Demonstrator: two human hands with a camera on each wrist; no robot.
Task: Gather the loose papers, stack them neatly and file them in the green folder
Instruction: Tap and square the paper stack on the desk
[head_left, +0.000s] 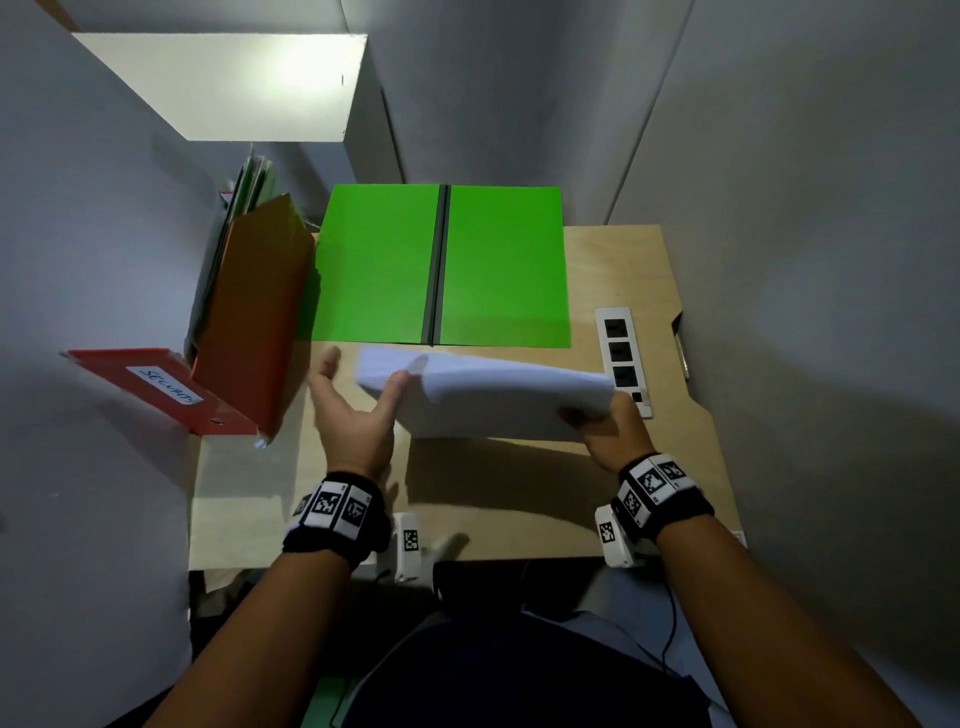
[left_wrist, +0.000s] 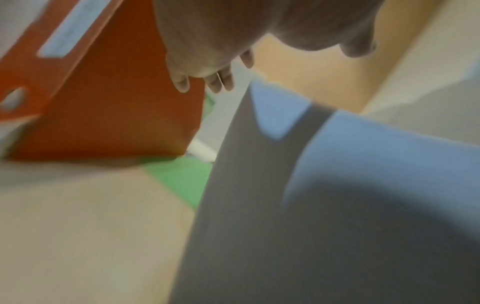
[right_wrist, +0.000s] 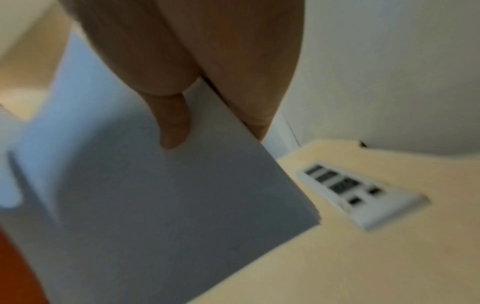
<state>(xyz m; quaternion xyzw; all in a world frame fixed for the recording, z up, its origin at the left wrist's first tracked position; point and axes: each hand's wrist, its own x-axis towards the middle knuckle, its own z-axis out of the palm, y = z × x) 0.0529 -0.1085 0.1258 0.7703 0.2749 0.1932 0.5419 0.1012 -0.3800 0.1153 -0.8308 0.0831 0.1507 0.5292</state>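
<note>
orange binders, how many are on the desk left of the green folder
2: one orange binder stands leaning beside the green folder; a second, labelled one lies tilted in front, nearer the desk's left edge. More files behind may be hidden.

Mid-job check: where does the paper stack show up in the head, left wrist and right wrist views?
Head: paper stack centre, held above the desk, in front of the green folder.
Left wrist: lower right, blurred.
Right wrist: centre-left, under the right hand.
Shared landmark: the orange binder, at the left in all three.
</note>
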